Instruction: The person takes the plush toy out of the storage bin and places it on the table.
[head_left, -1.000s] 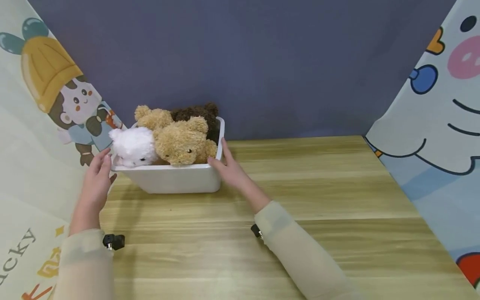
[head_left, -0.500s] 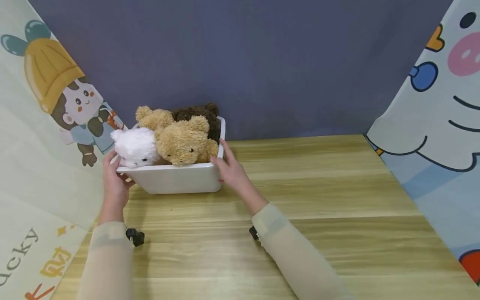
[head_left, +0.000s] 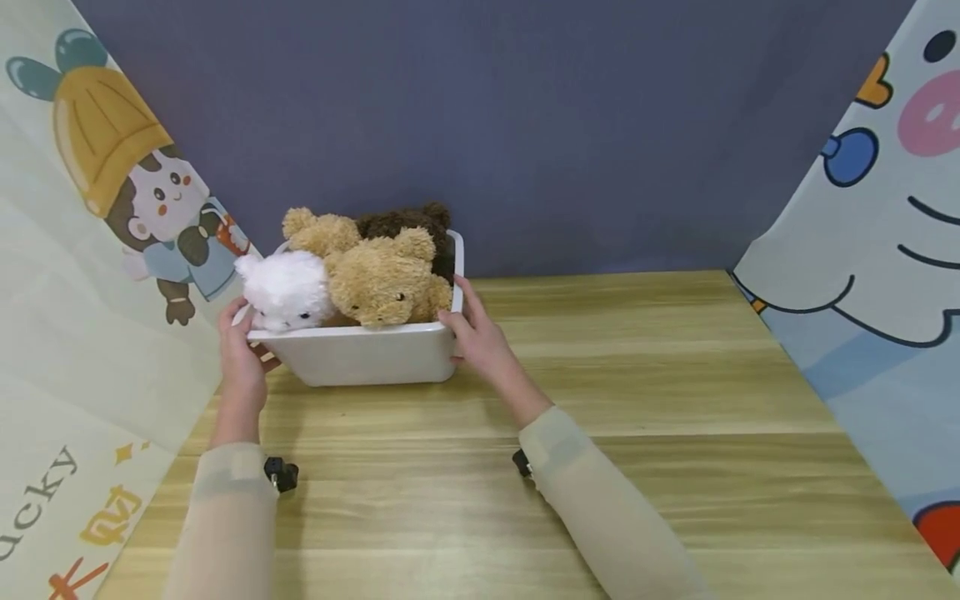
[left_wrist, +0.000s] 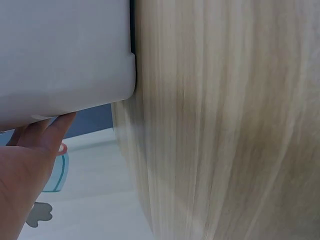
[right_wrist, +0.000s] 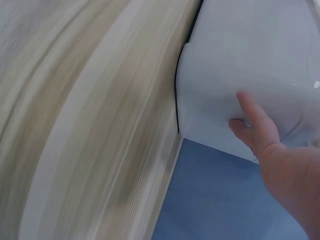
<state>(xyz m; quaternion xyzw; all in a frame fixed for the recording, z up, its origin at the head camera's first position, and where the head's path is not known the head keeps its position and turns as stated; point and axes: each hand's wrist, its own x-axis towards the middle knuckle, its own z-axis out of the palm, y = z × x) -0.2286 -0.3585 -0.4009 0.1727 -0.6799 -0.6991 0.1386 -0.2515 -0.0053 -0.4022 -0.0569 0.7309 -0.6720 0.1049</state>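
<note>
A white plastic bin [head_left: 375,358] stands on the wooden table near the back wall. In it lie a white plush toy [head_left: 288,287], a tan teddy bear [head_left: 382,279], another tan plush [head_left: 322,233] behind, and a dark brown plush [head_left: 405,221] at the back. My left hand [head_left: 242,350] grips the bin's left front corner, thumb by the rim and fingers underneath. At the right front corner my right hand [head_left: 483,337] holds the rim with its thumb, fingers along the side wall. In the right wrist view, fingertips [right_wrist: 245,100] press against the bin's side.
The wooden table [head_left: 600,400] stretches to the right and toward me. A dark blue wall panel [head_left: 525,142] rises right behind the bin. Printed cartoon cloth hangs on the left [head_left: 97,350] and on the right [head_left: 885,375].
My left hand has moved right, from beside the bin to a grip on its left corner. The right hand keeps its place at the right corner. The view has shifted slightly.
</note>
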